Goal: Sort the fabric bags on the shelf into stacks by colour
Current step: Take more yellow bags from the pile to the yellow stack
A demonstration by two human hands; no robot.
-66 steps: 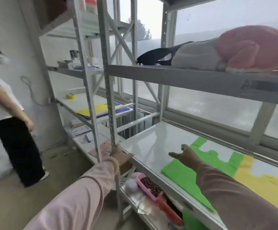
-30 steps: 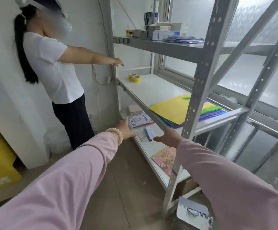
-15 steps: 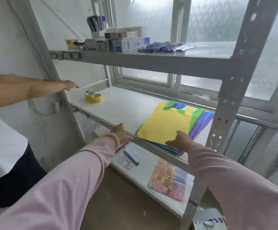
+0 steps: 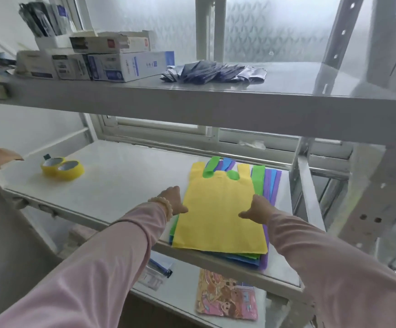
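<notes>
My left hand [image 4: 172, 201] and right hand [image 4: 258, 208] rest on the yellow bag [image 4: 218, 209] atop the bag stack [image 4: 266, 185], fingers loose, gripping nothing.

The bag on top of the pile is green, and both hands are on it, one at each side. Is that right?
Not quite. The head view shows the top bag is yellow; green ones only peek out beneath it. The left hand and right hand are on it, one at each side.

A plain yellow fabric bag [image 4: 218, 216] tops a pile showing green [image 4: 258, 178], blue [image 4: 272, 183] and purple [image 4: 278, 183] bags on a white shelf [image 4: 121, 183]. Nearby: yellow tape rolls [image 4: 62, 171], pale pink sleeves [image 4: 112, 256], a cream bead bracelet [image 4: 162, 204], and a pink-and-orange cartoon-print packet [image 4: 226, 294] below.
</notes>
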